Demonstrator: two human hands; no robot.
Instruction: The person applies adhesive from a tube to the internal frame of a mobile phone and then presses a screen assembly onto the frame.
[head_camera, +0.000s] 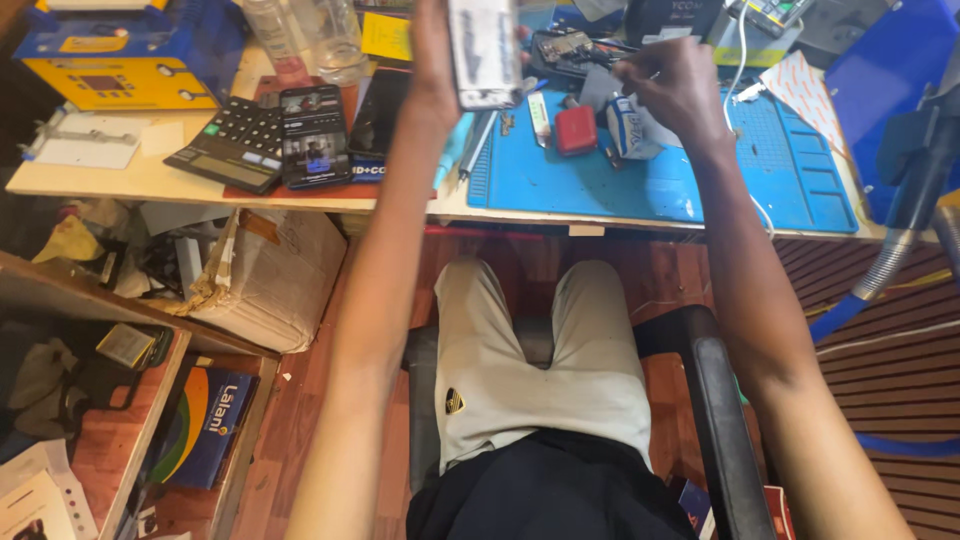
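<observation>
My left hand (437, 60) is raised above the desk edge and grips an opened phone (484, 52) upright, its inner side facing me. My right hand (672, 85) reaches over the blue work mat (700, 175), fingers pinched together near a small crumpled white and blue packet (632, 128); whether it holds anything is hard to tell. A small red case (575, 130) lies on the mat just left of that packet. A few small tools and screws lie around it.
A black calculator (232, 145) and two dark phones (314, 135) lie at the desk's left. A yellow and blue machine (110, 55) stands at the back left. Clear bottles (335, 40) stand behind. A cardboard box (275, 275) sits under the desk. A chair armrest (715, 400) is by my right arm.
</observation>
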